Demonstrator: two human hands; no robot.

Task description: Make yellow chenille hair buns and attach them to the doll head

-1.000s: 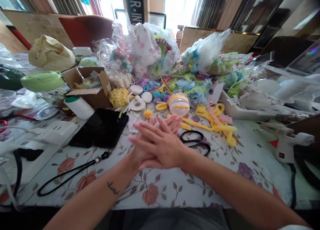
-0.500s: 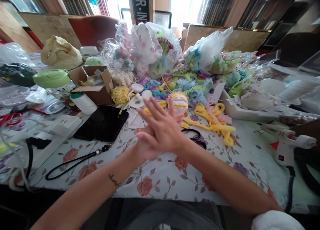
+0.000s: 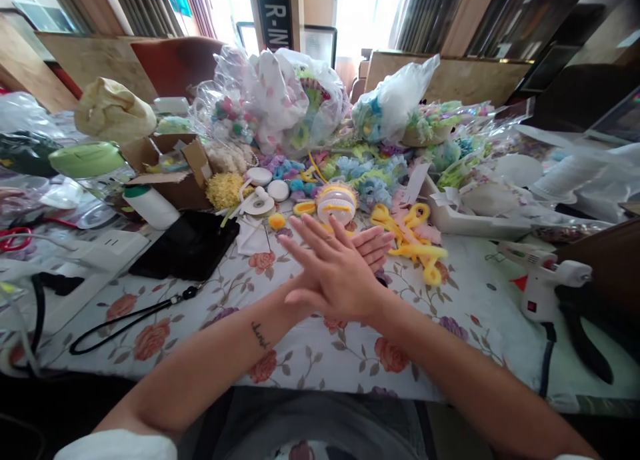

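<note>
Overlapping: right hand (image 3: pixel 340 273) laid over left hand (image 3: pixel 371 245) | right fingers spread, left's slightly parted, nothing seen held | ball (image 3: pixel 337 199): left of strips (image 3: pixel 423 251); judged light, firm, fuzzy-edged; best held by sides

In front of me the tablecloth (image 3: pixel 313 343) looks smooth w/ slight sheen; the tablet (image 3: pixel 186 247) is v. glossy, the glue gun (image 3: pixel 541 297) matt plastic. Yellow strips (image 3: pixel 423 252) look soft & fuzzy, the box (image 3: pixel 170 180) matt cardbd., the bags (image 3: pixel 407 103) thin, crinkled plastic.
</note>
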